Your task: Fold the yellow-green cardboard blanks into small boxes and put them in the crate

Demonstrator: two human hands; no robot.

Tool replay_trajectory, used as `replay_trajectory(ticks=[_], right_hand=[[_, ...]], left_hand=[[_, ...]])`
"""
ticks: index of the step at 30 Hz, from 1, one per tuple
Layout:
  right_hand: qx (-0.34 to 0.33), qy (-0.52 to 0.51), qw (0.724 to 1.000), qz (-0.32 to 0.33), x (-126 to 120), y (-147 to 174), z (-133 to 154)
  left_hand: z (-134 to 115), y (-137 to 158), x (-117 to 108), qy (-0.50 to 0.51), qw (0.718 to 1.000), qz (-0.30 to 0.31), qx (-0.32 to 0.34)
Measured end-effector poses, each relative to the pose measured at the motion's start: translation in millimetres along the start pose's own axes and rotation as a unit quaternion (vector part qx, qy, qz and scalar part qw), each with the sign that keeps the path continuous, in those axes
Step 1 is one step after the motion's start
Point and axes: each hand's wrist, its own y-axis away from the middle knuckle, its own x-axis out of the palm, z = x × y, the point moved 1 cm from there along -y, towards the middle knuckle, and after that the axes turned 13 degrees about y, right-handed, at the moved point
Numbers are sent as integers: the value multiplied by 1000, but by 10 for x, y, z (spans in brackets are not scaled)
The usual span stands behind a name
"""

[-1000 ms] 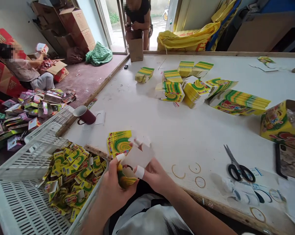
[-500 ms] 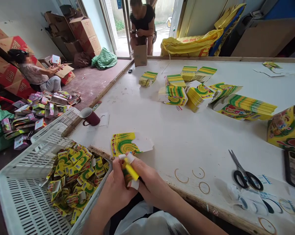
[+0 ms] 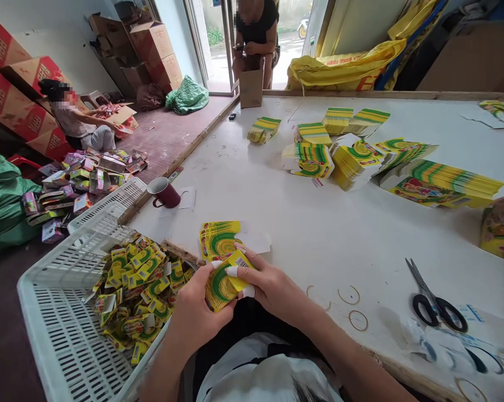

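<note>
Between my two hands is a small yellow and green printed carton (image 3: 220, 290), its barcode side turned up at the right. My left hand (image 3: 199, 304) grips the carton's left side, thumb along its top edge. My right hand (image 3: 268, 282) holds its right end, with white coverings on some fingertips. Just beyond the hands, a fanned stack of flat yellow cartons (image 3: 220, 237) lies on the white table (image 3: 243, 190). To the left, a white plastic basket (image 3: 63, 312) contains a heap of small yellow cartons (image 3: 147, 285).
A maroon mug (image 3: 168, 195) stands near the left edge. Black-handled scissors (image 3: 431, 304) and rubber bands (image 3: 358, 320) lie to the right. Bundles of flat cartons (image 3: 356, 159) sit farther back. One person (image 3: 255, 39) sits beyond the table, another (image 3: 82, 120) on the floor at left.
The carton in my hands has turned and now shows its broad printed face and barcode side. My right fingers have spread along it. The camera view has shifted slightly left.
</note>
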Motion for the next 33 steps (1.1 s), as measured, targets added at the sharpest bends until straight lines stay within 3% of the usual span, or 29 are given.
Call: replay_trajectory(ticks=[5,10,14,16,19,21,27,30,33], right_hand=[[-38,-47,998,34,-179,-80,-44],[-8,-88,994,-71,-22,-81,-63],[-21,-55,997,-49,68,-50,-75],[-16,-34,997,-64,41,-41,-88],[-1,-1,992,-127,-12,-27,-108],[-3,16,989,-150,-14,-13,-116],[-24,30,996,-83,24,36,-94],[-18,19,999,-24,-46,46,-60],[-17,-3,1000,-11,-121,47,-27]], left_hand=[[-67,-105,-88,36,998,47,-8],[-80,-134,-55,40,999,35,-11],[-22,-116,-52,78,996,41,-26],[29,-114,-58,119,992,-5,-47],[129,-116,-48,239,958,-101,-119],[182,-118,-23,335,919,-120,-168],[147,-159,33,481,821,-211,-223],[93,-192,39,498,805,-237,-220],[61,-209,45,506,800,-239,-216]])
